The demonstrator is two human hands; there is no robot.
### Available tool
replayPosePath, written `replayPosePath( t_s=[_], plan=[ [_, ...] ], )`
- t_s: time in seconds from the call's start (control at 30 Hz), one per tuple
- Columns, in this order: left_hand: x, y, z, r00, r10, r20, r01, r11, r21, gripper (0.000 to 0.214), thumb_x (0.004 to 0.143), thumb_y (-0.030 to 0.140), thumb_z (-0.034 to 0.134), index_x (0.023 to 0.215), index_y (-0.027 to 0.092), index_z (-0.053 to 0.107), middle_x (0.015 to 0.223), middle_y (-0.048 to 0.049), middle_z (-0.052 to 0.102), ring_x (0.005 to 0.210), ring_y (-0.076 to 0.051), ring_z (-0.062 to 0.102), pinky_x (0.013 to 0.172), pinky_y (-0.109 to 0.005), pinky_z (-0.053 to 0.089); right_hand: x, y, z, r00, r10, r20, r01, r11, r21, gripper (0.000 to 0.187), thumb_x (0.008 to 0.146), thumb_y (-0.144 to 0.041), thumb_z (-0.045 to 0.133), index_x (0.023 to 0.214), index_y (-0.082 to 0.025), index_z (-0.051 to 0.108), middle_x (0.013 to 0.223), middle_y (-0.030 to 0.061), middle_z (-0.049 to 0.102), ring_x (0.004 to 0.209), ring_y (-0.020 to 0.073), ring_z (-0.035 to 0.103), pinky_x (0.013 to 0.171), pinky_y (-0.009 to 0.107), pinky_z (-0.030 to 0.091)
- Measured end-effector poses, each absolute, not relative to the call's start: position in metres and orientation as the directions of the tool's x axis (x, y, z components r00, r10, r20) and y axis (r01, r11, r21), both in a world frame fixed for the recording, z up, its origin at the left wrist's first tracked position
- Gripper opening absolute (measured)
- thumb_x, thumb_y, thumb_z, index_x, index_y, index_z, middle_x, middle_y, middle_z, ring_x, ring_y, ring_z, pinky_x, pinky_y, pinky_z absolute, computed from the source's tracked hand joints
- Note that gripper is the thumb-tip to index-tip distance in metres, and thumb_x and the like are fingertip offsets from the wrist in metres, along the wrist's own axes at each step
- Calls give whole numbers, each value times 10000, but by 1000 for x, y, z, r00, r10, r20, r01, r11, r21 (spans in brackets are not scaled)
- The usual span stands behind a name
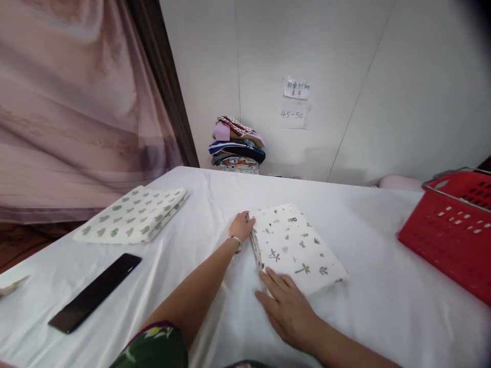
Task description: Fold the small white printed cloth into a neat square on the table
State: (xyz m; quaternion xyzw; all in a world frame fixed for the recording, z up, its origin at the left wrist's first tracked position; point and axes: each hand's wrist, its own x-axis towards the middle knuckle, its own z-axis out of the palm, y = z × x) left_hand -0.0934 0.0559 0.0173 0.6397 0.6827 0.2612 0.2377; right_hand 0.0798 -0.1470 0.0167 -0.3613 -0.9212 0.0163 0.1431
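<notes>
A folded white cloth with small printed shapes (295, 248) lies in the middle of the white-covered table (368, 220). My left hand (241, 226) is at the cloth's far left corner, fingers curled against its folded edge. My right hand (287, 305) lies flat with fingers stretched out, its fingertips on the cloth's near left corner. Neither hand lifts the cloth; it rests flat on the table.
A second folded cloth with green prints (134, 214) lies at the left. A black phone (95, 292) lies near the left front. A red plastic basket (452, 225) stands at the right edge. A stack of folded clothes (238, 145) sits against the back wall. A pink curtain (76, 102) hangs at the left.
</notes>
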Motion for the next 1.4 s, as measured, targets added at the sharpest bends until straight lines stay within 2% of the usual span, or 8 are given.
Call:
replayPosePath(
  t_s=[0.2, 0.3, 0.4, 0.57, 0.83, 1.1, 1.27, 1.4],
  plan=[
    [-87, 62, 30, -95, 994, -60, 797, 112, 594, 449, 774, 365, 522, 1187, 187, 514, 1198, -113, 540, 1045, -234, 532, 850, -316, 408, 79, -146, 7, -695, 670, 261, 664, 737, -124, 447, 798, -110, 438, 1236, -199, 448, 1427, 138, 292, 1330, 290, 188, 982, 471, 312],
    [-82, 44, 32, -35, 992, 124, 858, -34, 512, 526, 783, 387, 525, 1259, 174, 450, 1349, -126, 405, 1218, -266, 380, 966, -367, 332, 80, -146, 8, -696, 665, 271, 661, 741, -120, 452, 797, -103, 430, 1235, -210, 441, 1436, 123, 274, 1330, 288, 189, 986, 470, 305],
    [-79, 21, 27, 180, 945, 272, 871, -281, 402, 494, 791, 403, 531, 1241, 208, 474, 1371, -91, 391, 1274, -248, 304, 1029, -406, 259, 80, -146, 14, -708, 658, 257, 648, 750, -133, 451, 802, -129, 437, 1245, -216, 432, 1435, 120, 279, 1326, 289, 204, 985, 463, 306],
    [-76, 11, 24, 273, 954, 123, 842, -299, 450, 340, 800, 422, 522, 1104, 281, 579, 1328, -22, 459, 1284, -247, 295, 1021, -482, 253, 81, -146, 21, -717, 665, 210, 654, 746, -130, 411, 834, -160, 411, 1240, -214, 440, 1431, 127, 289, 1322, 292, 217, 982, 468, 305],
    [-83, 10, 17, 330, 935, 128, 808, -349, 474, 368, 841, 419, 450, 1179, 292, 522, 1395, -11, 378, 1327, -236, 216, 1040, -547, 174, 75, -157, 9, -653, 725, 217, 714, 686, -142, 405, 821, -124, 411, 1214, -200, 475, 1429, 142, 286, 1337, 286, 162, 1004, 496, 267],
    [-83, 9, 10, 299, 944, 136, 779, -324, 537, 390, 849, 424, 424, 1193, 268, 518, 1411, -17, 351, 1339, -227, 188, 1058, -514, 169, 69, -177, 16, -642, 734, 221, 717, 677, -167, 387, 815, -124, 412, 1181, -189, 523, 1404, 126, 345, 1341, 275, 150, 1037, 489, 229],
    [-85, -11, 16, 225, 956, 187, 745, -292, 600, 453, 829, 398, 460, 1225, 181, 497, 1410, -89, 343, 1306, -223, 276, 1062, -382, 242, 77, -182, 27, -635, 737, 232, 688, 676, -264, 390, 820, -166, 415, 1193, -219, 516, 1388, 81, 384, 1328, 228, 222, 1057, 456, 216],
    [-89, -38, 21, 162, 970, 180, 703, -242, 669, 523, 770, 377, 535, 1238, 156, 462, 1370, -111, 389, 1244, -212, 379, 1016, -299, 306, 111, -157, 31, -437, 829, 348, 783, 541, -306, 363, 847, -223, 400, 1181, -239, 542, 1381, 65, 395, 1307, 241, 274, 1045, 480, 233]
  ],
)
